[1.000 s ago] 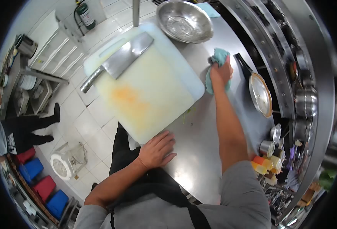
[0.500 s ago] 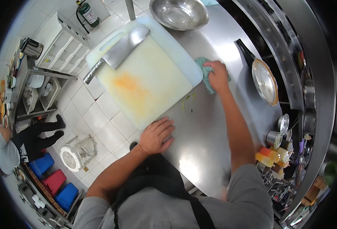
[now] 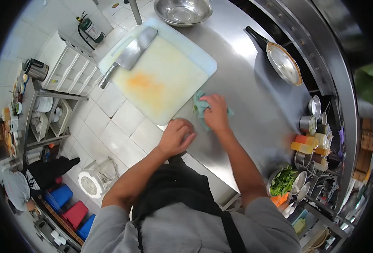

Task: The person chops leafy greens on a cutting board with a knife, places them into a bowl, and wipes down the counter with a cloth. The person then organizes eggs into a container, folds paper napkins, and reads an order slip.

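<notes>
My right hand (image 3: pixel 216 111) presses a bunched green cloth (image 3: pixel 201 105) onto the steel counter, its fingers closed over it. The cloth lies just off the near right side of the white cutting board (image 3: pixel 207 65). A bit of green scrap shows at the cloth's left edge. My left hand (image 3: pixel 177 137) rests by the board's near corner at the counter's edge. Its fingers are loosely curved, the thumb stands apart, and no held thing is visible. On the board lies a cleaver (image 3: pixel 136 49) at the far left, beside an orange stain.
A metal colander (image 3: pixel 183 12) stands beyond the board. A lidded pan (image 3: pixel 283 63) sits at the right. Sauce bottles (image 3: pixel 302 147) and a container of green leaves (image 3: pixel 284 180) are at the lower right. Another person (image 3: pixel 15 185) is at the far left.
My right hand has drawn the cloth nearer and left, to where green scraps lay. My left hand's fingers have curled from lying stretched out. The view has shifted.
</notes>
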A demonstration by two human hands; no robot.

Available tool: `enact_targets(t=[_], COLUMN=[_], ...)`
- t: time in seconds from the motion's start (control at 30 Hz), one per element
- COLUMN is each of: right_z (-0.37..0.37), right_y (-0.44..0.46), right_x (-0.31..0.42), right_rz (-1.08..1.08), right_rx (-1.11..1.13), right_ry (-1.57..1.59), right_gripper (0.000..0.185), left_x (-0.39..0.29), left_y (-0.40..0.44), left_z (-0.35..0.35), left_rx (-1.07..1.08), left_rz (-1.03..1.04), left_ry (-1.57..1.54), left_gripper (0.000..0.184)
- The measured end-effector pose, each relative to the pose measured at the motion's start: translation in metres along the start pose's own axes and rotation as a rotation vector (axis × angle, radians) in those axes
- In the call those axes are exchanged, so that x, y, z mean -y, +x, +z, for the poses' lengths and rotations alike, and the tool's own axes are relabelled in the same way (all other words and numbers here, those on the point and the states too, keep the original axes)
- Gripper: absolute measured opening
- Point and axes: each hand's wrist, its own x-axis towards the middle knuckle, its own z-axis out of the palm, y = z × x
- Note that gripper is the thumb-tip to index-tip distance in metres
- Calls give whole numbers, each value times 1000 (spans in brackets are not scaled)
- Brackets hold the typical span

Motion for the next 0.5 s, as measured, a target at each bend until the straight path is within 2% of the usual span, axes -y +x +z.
enact_targets(t=[0.07,0.13,0.17,0.2,0.3,0.43,0.5], right_z=[-13,-38,-52,-47,-28,7,23], right_y=[4,11,17,22,28,11,-10], right_x=[-22,-41,-43,-49,-50,16,36], right_rz=[111,214,263,246,165,85,46], right_rx=[-137,-254,-312,-315,-295,-159,-114], right_ry=[57,64,41,-11,-128,-96,-94], right_gripper=[44,46,47,45,43,43,43], left_x=[-14,-15,-13,-3,47,93,95], left_y=[-23,-55,-68,-76,-98,-87,-77], left_z=[-16,-19,-22,-22,-8,16,13], left_rx=[77,95,107,201,222,203,327], left_rz=[-169,-393,-505,-694,-1117,-1316,-1361], left_ry=[-164,-551,-746,-920,-1585,-1770,-1788], left_gripper=[12,10,13,27,35,37,36])
